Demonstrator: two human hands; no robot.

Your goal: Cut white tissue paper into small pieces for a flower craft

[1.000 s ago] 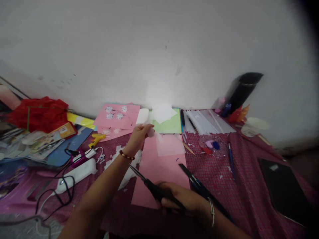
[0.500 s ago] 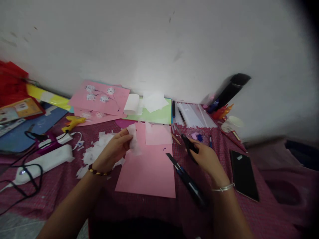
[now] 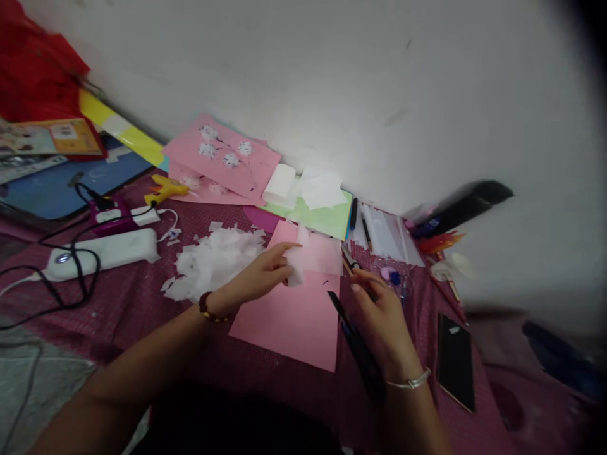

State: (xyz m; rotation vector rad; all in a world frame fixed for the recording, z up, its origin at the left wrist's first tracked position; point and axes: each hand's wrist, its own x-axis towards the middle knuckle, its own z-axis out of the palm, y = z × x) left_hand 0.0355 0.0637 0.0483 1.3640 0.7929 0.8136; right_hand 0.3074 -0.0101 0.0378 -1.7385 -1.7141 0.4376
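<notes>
My left hand (image 3: pixel 265 275) pinches a thin white piece of tissue paper (image 3: pixel 296 266) between thumb and fingers, above a pink sheet (image 3: pixel 291 316). Held in my right hand (image 3: pixel 382 309) are black-handled scissors (image 3: pixel 349 258), their blades pointing up and left, apart from the tissue; the fingers hide most of the handles. A translucent white sheet (image 3: pixel 326 254) lies over the upper part of the pink sheet. Left of it is a pile of torn white tissue scraps (image 3: pixel 208 268). A dark utility knife (image 3: pixel 355 351) rests just below my right hand, partly in shadow.
Pink sheets with white flowers (image 3: pixel 230 158) and a white roll (image 3: pixel 281 183) stand against the wall. To the left are a yellow glue gun (image 3: pixel 165 188), a white power strip (image 3: pixel 102 254) and black cables. A dark phone-like slab (image 3: pixel 456 361) lies at right.
The view has turned and tilted. My left hand has moved right with the tissue, over the pink sheet. My right hand has come closer to it, the scissors turning with it.
</notes>
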